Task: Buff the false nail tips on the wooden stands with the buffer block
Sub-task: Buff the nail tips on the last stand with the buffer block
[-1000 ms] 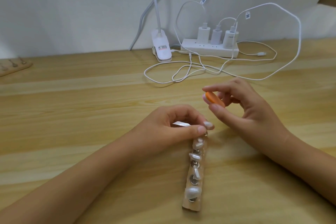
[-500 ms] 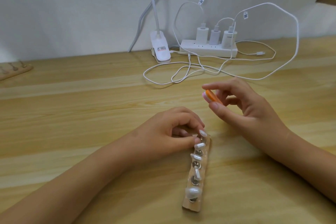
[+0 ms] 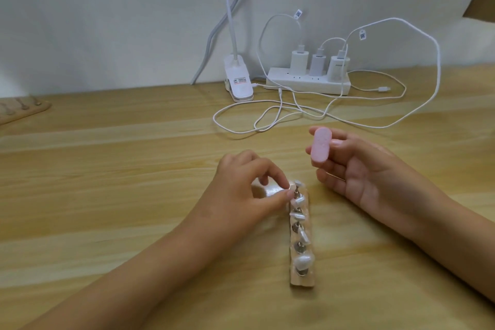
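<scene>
The false nail tips [image 3: 300, 236] are sitting along the wooden stand [image 3: 302, 282], with the left hand [image 3: 249, 190] pinching the end tip [image 3: 297, 184]. Up and right of the stand, the right hand [image 3: 369, 177] is gripping the buffer block [image 3: 320, 149]. Set-up seems to be ending, and the next move is calling for a light, flat stroke.

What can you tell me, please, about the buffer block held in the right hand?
The buffer block is a small oblong pad with rounded ends, pale pink, matte and foam-like, its faintly speckled broad face turned to the camera. It stands nearly upright, gripped at its edges by the right hand above the table, touching neither the wooden stand nor the nail tips.
</scene>
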Motion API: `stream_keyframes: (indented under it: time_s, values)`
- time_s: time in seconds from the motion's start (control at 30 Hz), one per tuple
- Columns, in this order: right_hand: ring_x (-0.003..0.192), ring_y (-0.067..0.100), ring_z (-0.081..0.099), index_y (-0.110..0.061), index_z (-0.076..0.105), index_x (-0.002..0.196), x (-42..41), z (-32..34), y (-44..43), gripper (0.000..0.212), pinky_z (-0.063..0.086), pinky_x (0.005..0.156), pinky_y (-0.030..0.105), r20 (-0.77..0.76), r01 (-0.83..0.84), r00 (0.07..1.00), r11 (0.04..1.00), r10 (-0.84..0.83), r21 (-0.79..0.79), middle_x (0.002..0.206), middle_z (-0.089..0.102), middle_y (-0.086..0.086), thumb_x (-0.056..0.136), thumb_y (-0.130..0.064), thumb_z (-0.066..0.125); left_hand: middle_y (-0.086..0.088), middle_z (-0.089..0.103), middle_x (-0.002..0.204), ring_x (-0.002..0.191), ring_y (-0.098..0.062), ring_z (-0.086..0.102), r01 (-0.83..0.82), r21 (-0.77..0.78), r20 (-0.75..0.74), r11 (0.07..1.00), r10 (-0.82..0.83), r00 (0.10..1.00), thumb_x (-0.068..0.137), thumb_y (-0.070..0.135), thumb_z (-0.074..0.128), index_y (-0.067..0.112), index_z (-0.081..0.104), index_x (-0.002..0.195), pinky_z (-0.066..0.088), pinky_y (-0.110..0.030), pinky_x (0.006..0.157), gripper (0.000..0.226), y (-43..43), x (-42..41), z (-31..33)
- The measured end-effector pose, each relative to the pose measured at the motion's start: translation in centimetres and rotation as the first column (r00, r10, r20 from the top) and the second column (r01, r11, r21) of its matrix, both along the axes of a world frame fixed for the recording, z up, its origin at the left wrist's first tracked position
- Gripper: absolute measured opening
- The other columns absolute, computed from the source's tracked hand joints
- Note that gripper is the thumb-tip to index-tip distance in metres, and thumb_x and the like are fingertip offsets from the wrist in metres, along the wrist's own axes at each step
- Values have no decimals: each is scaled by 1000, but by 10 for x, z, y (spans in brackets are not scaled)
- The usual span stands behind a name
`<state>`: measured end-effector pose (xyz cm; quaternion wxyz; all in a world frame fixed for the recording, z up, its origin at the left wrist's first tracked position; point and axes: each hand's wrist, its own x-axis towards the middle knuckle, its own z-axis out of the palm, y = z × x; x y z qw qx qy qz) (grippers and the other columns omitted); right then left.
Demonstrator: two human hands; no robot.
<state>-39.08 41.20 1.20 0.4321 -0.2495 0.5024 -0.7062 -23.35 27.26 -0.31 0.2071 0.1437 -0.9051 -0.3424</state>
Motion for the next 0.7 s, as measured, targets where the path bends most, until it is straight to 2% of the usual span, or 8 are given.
stream_keyframes:
  time_s: [0.1, 0.17, 0.3, 0.4, 0.5, 0.7]
  values:
    - [80, 10, 69, -23, 80, 96, -2, 1, 1, 29, 58, 68, 22, 39, -20, 999, 1000, 20, -12, 97, 74, 8, 74, -17, 61, 13, 53, 76, 89, -2, 45, 46, 82, 38, 996, -50, 998, 76, 33, 71, 37, 70, 76, 33, -8, 72, 5, 1, 3, 4]
    - [80, 11, 70, -22, 80, 96, -3, 0, 1, 30, 59, 68, 23, 60, -25, 998, 1000, 26, -15, 97, 74, 9, 73, -16, 61, 12, 55, 75, 87, -3, 46, 78, 80, 60, 994, -83, 995, 76, 25, 68, 41, 69, 75, 34, -9, 69, 16, 3, 3, 5]
    - [81, 12, 70, -15, 74, 104, -3, 0, 1, 35, 59, 69, 23, 90, -34, 995, 999, 36, -23, 96, 73, 11, 72, -12, 60, 19, 55, 77, 87, -1, 46, 102, 65, 90, 993, -108, 990, 69, 33, 58, 48, 64, 74, 31, -9, 70, 16, 4, 3, 6]
    - [80, 12, 70, -11, 68, 109, -2, 1, 1, 37, 59, 69, 22, 97, -22, 995, 999, 25, -32, 97, 73, 10, 72, -11, 60, 22, 55, 78, 87, 0, 47, 133, 55, 91, 990, -138, 986, 71, 43, 70, 46, 66, 77, 29, -11, 69, 8, 2, 3, 6]
    - [82, 10, 69, -10, 63, 109, -1, 2, 2, 32, 58, 70, 21, 60, -16, 998, 999, 18, -35, 97, 72, 8, 77, -13, 60, 23, 56, 77, 86, 1, 47, 142, 53, 80, 989, -145, 986, 73, 49, 75, 43, 69, 80, 29, -14, 70, 11, 1, 2, 3]
    - [74, 6, 65, -13, 64, 106, 3, 1, 1, 26, 58, 69, 20, -13, -15, 1000, 1000, 15, -20, 86, 69, 1, 81, -22, 63, 24, 58, 69, 73, 6, 50, 126, 195, 35, 973, -136, 990, 74, 33, 81, 36, 70, 74, 35, -7, 64, 12, -1, -1, 3]
